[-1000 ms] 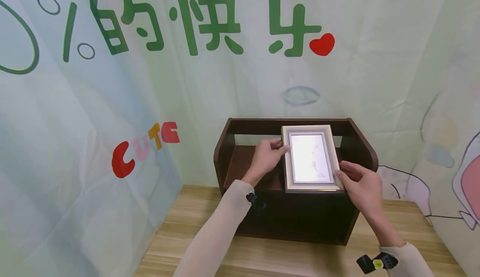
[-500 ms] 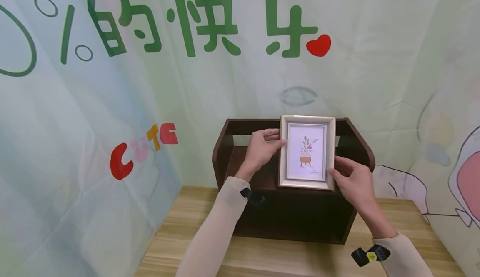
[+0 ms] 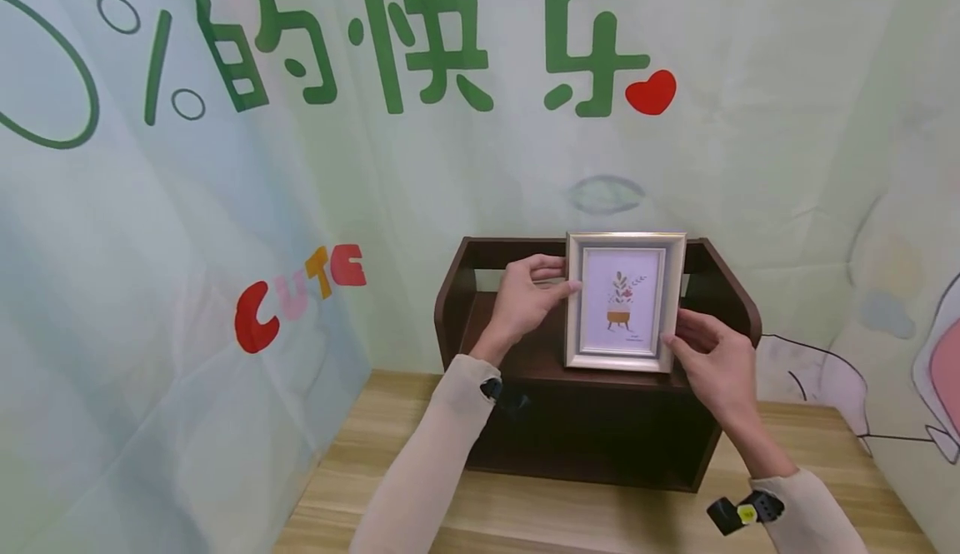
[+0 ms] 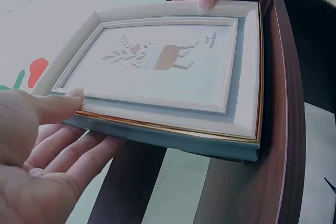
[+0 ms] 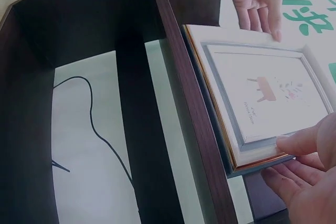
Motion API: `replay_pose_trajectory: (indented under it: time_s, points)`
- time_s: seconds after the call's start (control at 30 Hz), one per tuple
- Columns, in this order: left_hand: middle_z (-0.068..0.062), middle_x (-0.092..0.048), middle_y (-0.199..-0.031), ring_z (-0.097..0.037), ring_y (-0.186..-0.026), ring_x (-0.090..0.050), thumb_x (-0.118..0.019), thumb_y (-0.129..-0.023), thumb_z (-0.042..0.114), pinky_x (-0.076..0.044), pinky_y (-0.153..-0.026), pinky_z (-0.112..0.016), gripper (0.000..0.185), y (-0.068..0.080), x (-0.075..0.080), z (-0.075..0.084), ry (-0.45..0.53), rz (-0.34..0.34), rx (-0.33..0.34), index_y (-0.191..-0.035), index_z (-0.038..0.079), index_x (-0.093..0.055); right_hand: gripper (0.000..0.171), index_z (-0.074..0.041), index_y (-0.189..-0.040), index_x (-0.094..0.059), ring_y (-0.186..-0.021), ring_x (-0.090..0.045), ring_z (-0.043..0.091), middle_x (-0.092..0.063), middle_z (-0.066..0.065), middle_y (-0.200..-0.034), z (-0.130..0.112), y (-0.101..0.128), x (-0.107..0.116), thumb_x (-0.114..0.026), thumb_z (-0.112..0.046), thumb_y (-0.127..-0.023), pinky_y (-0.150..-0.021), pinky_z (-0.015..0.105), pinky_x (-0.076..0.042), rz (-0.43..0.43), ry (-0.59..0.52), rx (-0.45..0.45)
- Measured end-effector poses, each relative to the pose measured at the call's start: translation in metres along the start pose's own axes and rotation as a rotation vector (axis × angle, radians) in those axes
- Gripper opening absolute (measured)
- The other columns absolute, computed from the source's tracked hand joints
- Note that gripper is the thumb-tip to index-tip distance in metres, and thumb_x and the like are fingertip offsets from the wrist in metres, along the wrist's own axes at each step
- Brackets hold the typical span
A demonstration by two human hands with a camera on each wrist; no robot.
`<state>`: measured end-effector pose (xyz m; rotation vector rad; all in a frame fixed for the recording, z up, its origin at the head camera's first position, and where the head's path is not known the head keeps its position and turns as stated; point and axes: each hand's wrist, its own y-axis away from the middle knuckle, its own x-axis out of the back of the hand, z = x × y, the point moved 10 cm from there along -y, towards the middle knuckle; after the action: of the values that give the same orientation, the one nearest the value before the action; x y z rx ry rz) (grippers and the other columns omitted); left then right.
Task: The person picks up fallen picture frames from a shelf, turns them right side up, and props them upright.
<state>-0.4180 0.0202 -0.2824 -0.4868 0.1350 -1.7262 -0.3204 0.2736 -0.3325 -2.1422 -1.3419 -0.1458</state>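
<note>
Standing the picture frame [image 3: 625,301] upright on the top of the dark wooden shelf [image 3: 480,333] is the step in hand, as I judge it. On the left, the left hand [image 3: 525,297] pinches the frame's left edge, thumb on the front moulding and fingers [image 4: 68,150] curled behind it. The frame itself sits toward the right half of the shelf top, its lower edge down on the board, its face turned to the person. On the right, the right hand [image 3: 712,362] pinches the lower right corner, thumb on the front, fingers [image 5: 294,174] behind. The shelf rests on a pale wooden surface [image 3: 525,512]. Next, I'd say, the frame needs steadying on its back stand before either hand lets go. A second ago it lay tilted back, glaring white; now it is upright and the plant print reads clearly.
</note>
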Motion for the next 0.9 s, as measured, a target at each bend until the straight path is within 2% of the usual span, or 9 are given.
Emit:
replay_pose_trajectory:
  time_s: [0.1,0.2,0.27,0.43,0.6,0.67,0.73,0.83,0.9]
  points:
    - [-0.018,-0.075,-0.128,-0.032,-0.116,-0.075,-0.084,-0.090,0.013,-0.064,-0.094,-0.038,0.044,0.000,-0.001,0.002,-0.035,-0.009,-0.032,-0.130,0.003,-0.070,0.041,0.002,-0.133,-0.069,-0.105,-0.077,0.019,-0.074,0.026,-0.128,0.002,0.000,0.002,-0.078,-0.009,-0.094,-0.076,-0.004,-0.045,0.008,0.009,-0.001]
    - [-0.018,-0.075,-0.128,-0.031,-0.115,-0.076,-0.083,-0.091,0.015,-0.064,-0.095,-0.038,0.043,0.001,-0.001,0.005,-0.061,-0.010,-0.060,-0.131,0.003,-0.070,0.042,0.002,-0.133,-0.068,-0.097,-0.070,-0.003,-0.073,0.025,-0.129,0.003,0.000,0.002,-0.079,-0.009,-0.094,-0.078,-0.004,-0.046,0.001,-0.004,0.001]
    - [-0.017,-0.076,-0.128,-0.030,-0.114,-0.076,-0.083,-0.092,0.016,-0.064,-0.094,-0.038,0.043,0.003,-0.001,0.006,-0.071,-0.012,-0.074,-0.131,0.004,-0.070,0.042,0.002,-0.133,-0.068,-0.094,-0.065,-0.012,-0.073,0.025,-0.129,0.004,0.000,0.002,-0.079,-0.010,-0.094,-0.080,-0.004,-0.047,-0.006,-0.016,0.003]
    - [-0.018,-0.076,-0.128,-0.031,-0.112,-0.078,-0.083,-0.092,0.016,-0.065,-0.092,-0.038,0.042,0.009,-0.001,0.008,-0.075,-0.011,-0.100,-0.131,0.004,-0.070,0.043,0.002,-0.134,-0.067,-0.095,-0.064,-0.014,-0.073,0.027,-0.128,0.004,0.002,0.001,-0.078,-0.014,-0.096,-0.079,-0.004,-0.045,-0.040,0.014,0.036]
    - [-0.018,-0.076,-0.128,-0.032,-0.112,-0.077,-0.082,-0.092,0.015,-0.065,-0.092,-0.039,0.041,0.015,-0.001,0.013,-0.076,-0.005,-0.112,-0.130,0.003,-0.070,0.043,0.004,-0.136,-0.066,-0.092,-0.056,-0.024,-0.072,0.030,-0.127,0.001,0.005,0.001,-0.075,-0.015,-0.099,-0.076,-0.004,-0.045,-0.086,0.041,0.086]
    - [-0.018,-0.076,-0.127,-0.031,-0.112,-0.078,-0.082,-0.092,0.016,-0.065,-0.092,-0.040,0.042,0.018,-0.001,0.013,-0.090,0.003,-0.111,-0.130,0.003,-0.071,0.043,0.005,-0.138,-0.065,-0.096,-0.068,-0.012,-0.072,0.030,-0.128,0.002,0.007,0.000,-0.073,-0.015,-0.100,-0.075,-0.003,-0.046,-0.104,0.044,0.087]
    - [-0.017,-0.077,-0.126,-0.030,-0.111,-0.078,-0.082,-0.092,0.017,-0.065,-0.091,-0.040,0.041,0.021,-0.001,0.012,-0.104,0.017,-0.109,-0.130,0.004,-0.072,0.043,0.005,-0.139,-0.064,-0.104,-0.076,0.010,-0.072,0.030,-0.128,0.003,0.009,0.000,-0.072,-0.013,-0.100,-0.074,-0.003,-0.046,-0.117,0.049,0.085]
    - [-0.015,-0.078,-0.123,-0.027,-0.109,-0.079,-0.083,-0.092,0.018,-0.065,-0.089,-0.039,0.038,0.028,0.000,0.009,-0.114,0.048,-0.105,-0.127,0.004,-0.075,0.043,0.005,-0.140,-0.063,-0.116,-0.072,0.044,-0.072,0.030,-0.128,0.006,0.011,-0.002,-0.071,-0.012,-0.101,-0.074,-0.002,-0.046,-0.139,0.065,0.085]
    - [-0.015,-0.079,-0.120,-0.026,-0.108,-0.079,-0.083,-0.092,0.017,-0.065,-0.088,-0.036,0.036,0.031,0.001,0.008,-0.113,0.071,-0.105,-0.124,0.004,-0.077,0.043,0.005,-0.140,-0.063,-0.115,-0.072,0.044,-0.072,0.030,-0.128,0.007,0.012,-0.002,-0.071,-0.010,-0.101,-0.075,-0.002,-0.046,-0.143,0.066,0.091]
